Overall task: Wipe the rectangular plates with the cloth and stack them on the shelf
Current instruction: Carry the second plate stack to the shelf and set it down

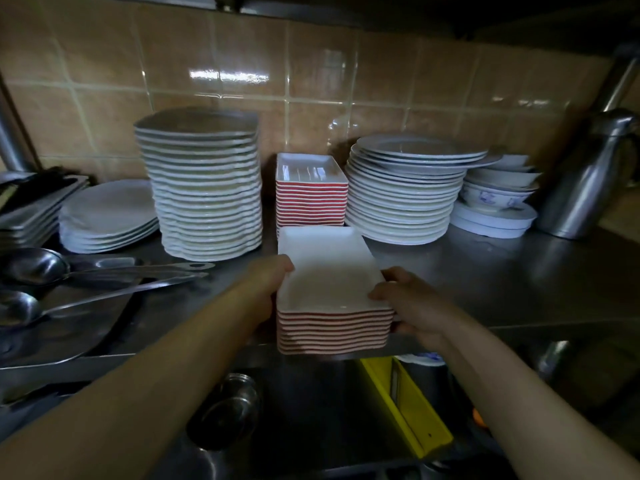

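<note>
Rectangular plates stood stacked at the shelf front edge, gripped sideways between left hand and right hand.

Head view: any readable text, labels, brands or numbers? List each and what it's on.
None readable.
Blue marks on the patterned bowl at the right: decoration, too blurred to tell if any are characters.
Rectangular plates held by the left hand and right hand, front stack and back stack: only red and white edge stripes, no print.
Steel flask, yellow tray: no label visible.
</note>
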### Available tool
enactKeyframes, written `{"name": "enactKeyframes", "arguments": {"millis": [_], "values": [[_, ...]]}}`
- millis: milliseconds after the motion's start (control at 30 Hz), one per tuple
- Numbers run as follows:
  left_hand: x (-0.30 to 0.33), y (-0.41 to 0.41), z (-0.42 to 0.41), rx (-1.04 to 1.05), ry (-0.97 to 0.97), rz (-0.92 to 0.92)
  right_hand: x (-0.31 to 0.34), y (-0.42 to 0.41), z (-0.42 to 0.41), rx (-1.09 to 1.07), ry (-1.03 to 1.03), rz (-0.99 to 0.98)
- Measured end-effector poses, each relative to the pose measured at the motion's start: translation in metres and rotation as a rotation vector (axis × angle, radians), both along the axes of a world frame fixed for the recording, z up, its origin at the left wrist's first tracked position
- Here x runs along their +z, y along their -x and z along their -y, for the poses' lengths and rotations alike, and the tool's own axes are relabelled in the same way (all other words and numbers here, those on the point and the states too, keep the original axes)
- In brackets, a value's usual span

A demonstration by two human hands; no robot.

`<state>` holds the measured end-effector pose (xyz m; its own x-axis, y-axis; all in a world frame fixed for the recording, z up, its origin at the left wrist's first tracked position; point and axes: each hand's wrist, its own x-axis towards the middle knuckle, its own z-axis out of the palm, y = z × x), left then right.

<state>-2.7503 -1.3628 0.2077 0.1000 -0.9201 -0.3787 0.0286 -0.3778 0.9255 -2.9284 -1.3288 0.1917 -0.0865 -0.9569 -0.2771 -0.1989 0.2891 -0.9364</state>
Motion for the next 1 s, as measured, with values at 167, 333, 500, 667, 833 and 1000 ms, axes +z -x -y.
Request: {"name": "enactKeyframes", "arguments": {"millis": [167,333,500,667,833,1000], "values": [[-0.003,-0.011,-0.011,-0.068,-0.015,-0.034,-0.005,-0.003,-0.007,-0.016,0.013,0.173],[-0.015,-0.014,-0.027,-0.108,-0.029,-0.129,-0.012,-0.009,0.003,0.017,0.028,0.268],[-0.019,-0.008,-0.028,-0.033,-0.019,-0.17,-0.024,-0.011,0.009,0.031,0.053,0.292],[-0.022,-0.007,-0.028,-0.002,0.033,-0.131,-0.027,-0.013,0.011,0.015,0.064,0.289],[-0.02,-0.006,-0.033,0.017,0.061,-0.158,-0.021,-0.012,0.005,0.006,0.112,0.274],[-0.005,-0.007,-0.04,0.0,0.087,-0.202,0.001,-0.01,-0.006,-0.01,0.226,0.32]]}}
